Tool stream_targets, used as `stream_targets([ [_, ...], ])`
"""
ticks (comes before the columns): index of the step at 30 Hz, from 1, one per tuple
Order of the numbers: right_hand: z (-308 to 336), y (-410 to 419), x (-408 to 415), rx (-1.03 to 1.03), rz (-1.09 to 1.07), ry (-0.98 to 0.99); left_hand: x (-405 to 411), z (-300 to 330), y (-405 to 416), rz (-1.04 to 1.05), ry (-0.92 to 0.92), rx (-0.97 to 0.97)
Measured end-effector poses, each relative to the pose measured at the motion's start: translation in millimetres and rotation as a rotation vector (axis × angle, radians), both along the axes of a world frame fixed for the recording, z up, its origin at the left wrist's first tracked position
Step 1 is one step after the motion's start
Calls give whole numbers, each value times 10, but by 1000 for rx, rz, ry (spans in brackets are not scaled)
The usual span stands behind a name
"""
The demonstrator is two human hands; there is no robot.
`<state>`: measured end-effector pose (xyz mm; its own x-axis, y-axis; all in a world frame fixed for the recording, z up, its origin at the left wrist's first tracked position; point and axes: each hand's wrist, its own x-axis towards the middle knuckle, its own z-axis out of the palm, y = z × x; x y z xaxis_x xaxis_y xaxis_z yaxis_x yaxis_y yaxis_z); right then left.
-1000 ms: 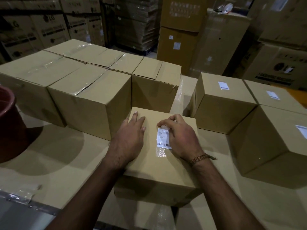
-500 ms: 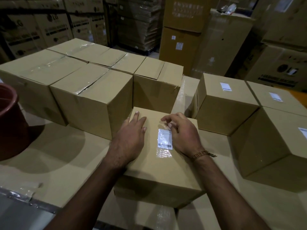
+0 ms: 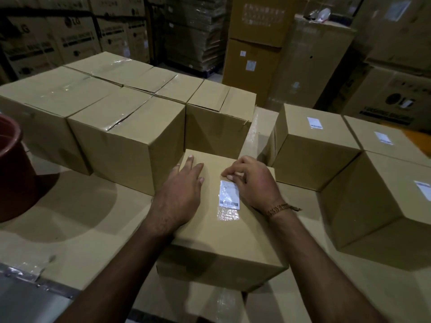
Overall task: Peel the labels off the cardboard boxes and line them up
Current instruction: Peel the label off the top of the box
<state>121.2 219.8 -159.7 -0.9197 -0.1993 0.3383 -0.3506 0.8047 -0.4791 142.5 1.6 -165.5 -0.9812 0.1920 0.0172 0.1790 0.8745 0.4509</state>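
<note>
A small cardboard box (image 3: 224, 241) stands in front of me on a cardboard-covered surface. On its top lies a white barcode label (image 3: 229, 194), with a patch of clear tape (image 3: 228, 214) just below it. My left hand (image 3: 179, 194) rests flat on the box top, left of the label, fingers straight. My right hand (image 3: 254, 185) has its fingers curled over the label's upper right corner, fingertips picking at its top edge. The rest of the label lies flat.
To the right stand three boxes with white labels (image 3: 314, 123) (image 3: 382, 138) (image 3: 423, 190) on top. A row of taped boxes without visible labels (image 3: 126, 141) sits behind and to the left. A red bucket (image 3: 11, 171) is at the left edge. Large cartons fill the background.
My right fingertips have slid up from over the label to its top edge, uncovering more of the label. My left hand has stayed flat on the box.
</note>
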Motion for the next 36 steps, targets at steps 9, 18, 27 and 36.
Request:
stream_targets([
  [9, -81, -52, -19, 33, -40, 58, 5, -14, -11, 2, 4, -6],
  [18, -33, -44, -21, 35, 19, 38, 7, -4, -2, -1, 8, -17],
  [27, -58, -84, -63, 64, 1, 47, 6, -1, 9, 5, 17, -28],
  [36, -75, -21, -69, -15, -6, -15, 13, 13, 8, 11, 11, -9],
])
